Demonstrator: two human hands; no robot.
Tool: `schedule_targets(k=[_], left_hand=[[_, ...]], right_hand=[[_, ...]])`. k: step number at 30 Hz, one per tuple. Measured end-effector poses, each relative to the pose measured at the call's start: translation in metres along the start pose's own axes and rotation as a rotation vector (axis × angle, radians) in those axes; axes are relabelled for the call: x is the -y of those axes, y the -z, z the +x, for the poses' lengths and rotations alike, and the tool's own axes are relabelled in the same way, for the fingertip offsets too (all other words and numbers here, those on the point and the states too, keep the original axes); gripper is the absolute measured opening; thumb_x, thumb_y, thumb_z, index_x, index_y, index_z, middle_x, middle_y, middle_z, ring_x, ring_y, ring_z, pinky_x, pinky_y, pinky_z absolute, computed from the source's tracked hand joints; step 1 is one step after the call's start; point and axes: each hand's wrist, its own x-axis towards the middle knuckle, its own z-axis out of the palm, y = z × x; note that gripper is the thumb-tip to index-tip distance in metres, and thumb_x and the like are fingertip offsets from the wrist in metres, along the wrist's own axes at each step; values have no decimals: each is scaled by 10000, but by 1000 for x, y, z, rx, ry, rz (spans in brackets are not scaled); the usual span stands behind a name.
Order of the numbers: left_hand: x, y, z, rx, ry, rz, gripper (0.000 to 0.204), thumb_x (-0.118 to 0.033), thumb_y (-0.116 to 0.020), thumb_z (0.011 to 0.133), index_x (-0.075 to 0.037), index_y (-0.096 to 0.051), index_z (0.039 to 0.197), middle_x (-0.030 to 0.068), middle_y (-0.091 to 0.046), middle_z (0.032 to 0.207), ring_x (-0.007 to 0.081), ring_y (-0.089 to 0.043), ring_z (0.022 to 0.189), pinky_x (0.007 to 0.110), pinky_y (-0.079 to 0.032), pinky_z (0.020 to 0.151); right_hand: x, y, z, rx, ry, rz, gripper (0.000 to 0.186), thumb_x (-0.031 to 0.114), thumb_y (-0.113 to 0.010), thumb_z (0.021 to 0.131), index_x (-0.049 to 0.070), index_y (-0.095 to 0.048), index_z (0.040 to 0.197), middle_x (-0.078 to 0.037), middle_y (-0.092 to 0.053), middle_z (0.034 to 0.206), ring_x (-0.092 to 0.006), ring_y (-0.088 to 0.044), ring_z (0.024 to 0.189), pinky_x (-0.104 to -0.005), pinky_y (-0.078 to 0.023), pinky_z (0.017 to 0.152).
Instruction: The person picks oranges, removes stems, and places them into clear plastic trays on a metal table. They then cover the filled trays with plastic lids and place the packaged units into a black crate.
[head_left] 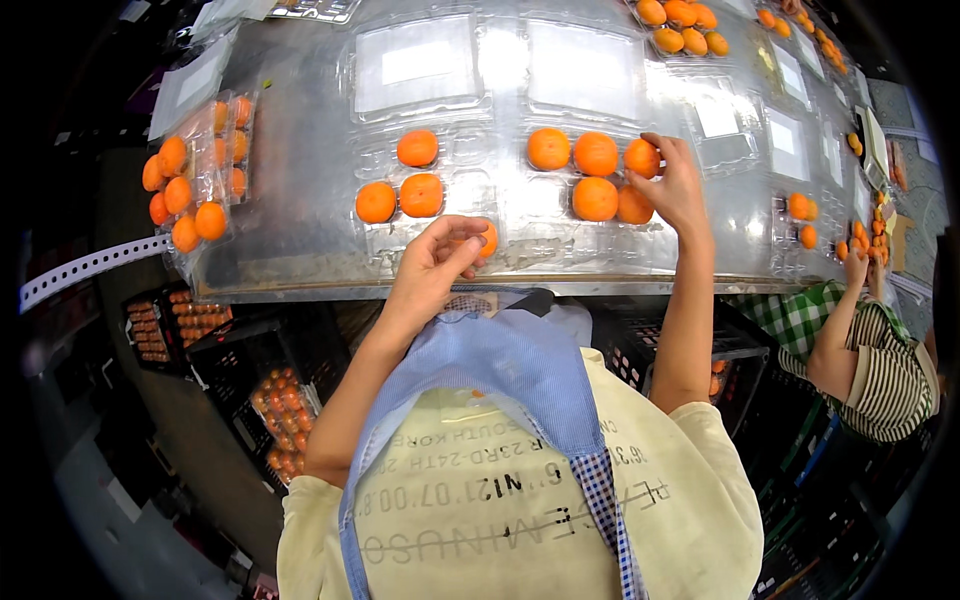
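The surface (pixel 300 110) has a metallic, reflective top and a straight front edge that appears curved near the rim of the view. A pale perforated metal strip (pixel 95 272) extends from its left side toward the left. Below the left front edge, a black slatted crate (pixel 243 343) stands on the brown floor (pixel 190 425). A further black crate (pixel 738 372) is located beneath the right front section. At far right, a co-worker (pixel 834 368) wears a striped top (pixel 890 385) and a green-and-white checked garment (pixel 805 325). Brown cardboard (pixel 897 240) is positioned near the co-worker.
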Motion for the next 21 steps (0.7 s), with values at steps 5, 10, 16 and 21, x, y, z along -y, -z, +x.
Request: schedule_targets(k=[5, 10, 16, 21], left_hand=[[6, 5, 0, -16, 5, -9, 230, -157, -553, 922, -25, -570, 1110, 84, -603, 1013, 127, -577, 849, 271, -468, 727], [9, 7, 3, -1, -1, -19, 224, -139, -558, 918, -26, -570, 1111, 82, -601, 1013, 122, -576, 846, 263, -468, 720], [10, 8, 3, -16, 9, -18, 230, -137, -569, 911, -21, -570, 1110, 70, -603, 1016, 116, -575, 835, 254, -467, 712], [17, 26, 10, -101, -80, -5, 210, -89, -606, 870, -34, -582, 1071, 43, -615, 946, 114, -574, 784, 249, -463, 676]], right_hand=[[-7, -3, 8, 108, 49, -187, 499, 127, -769, 662, 32, -603, 1123, -153, -566, 1067, -310, -558, 984, -369, -487, 826], [-19, 2, 9, 216, -56, -12, 497, 89, -758, 684, 29, -596, 1150, -143, -567, 1099, -296, -555, 1014, -361, -495, 840], [-17, 2, 10, 247, -51, 75, 514, 31, -744, 693, 43, -584, 1182, -122, -555, 1153, -282, -544, 1058, -349, -498, 871], [-18, 3, 5, 146, -35, 43, 494, 38, -726, 722, 53, -576, 1192, -111, -546, 1183, -256, -542, 1066, -342, -491, 836]])
